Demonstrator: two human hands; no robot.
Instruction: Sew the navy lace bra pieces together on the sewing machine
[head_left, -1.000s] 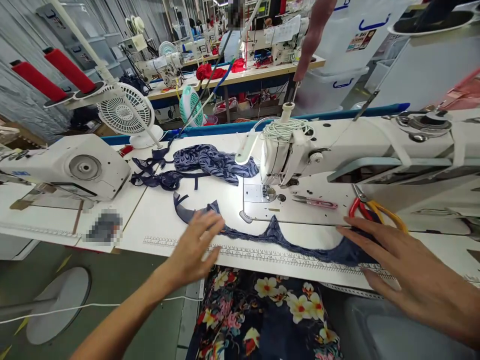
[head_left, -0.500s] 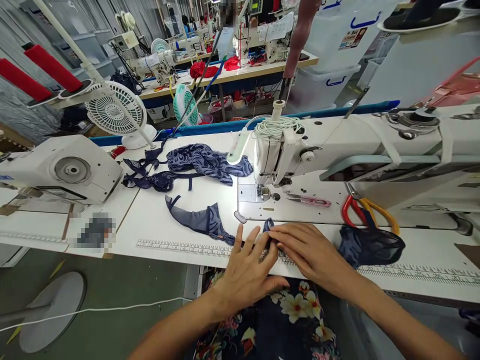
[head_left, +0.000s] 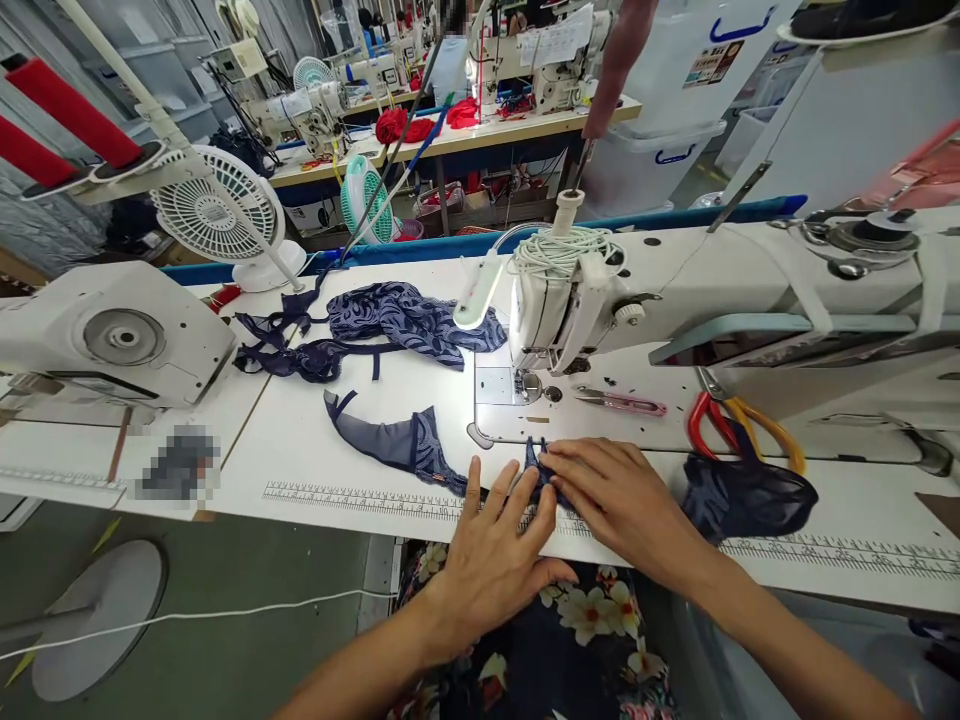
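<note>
Within one second the two hands came together from wide apart. Just in front of the sewing machine (head_left: pixel 570 300), the left hand (head_left: pixel 491 560) lay flat, fingers (head_left: pixel 516 497) stretched, and the right hand (head_left: pixel 622 505) pinched the navy lace piece (head_left: pixel 536 462) at its middle, so fine handling there seemed started.

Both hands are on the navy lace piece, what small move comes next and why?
Probably slide the navy lace garment piece forward under the white sewing machine's presser foot: left hand presses and right hand pinches its middle just short of the needle plate.
</note>
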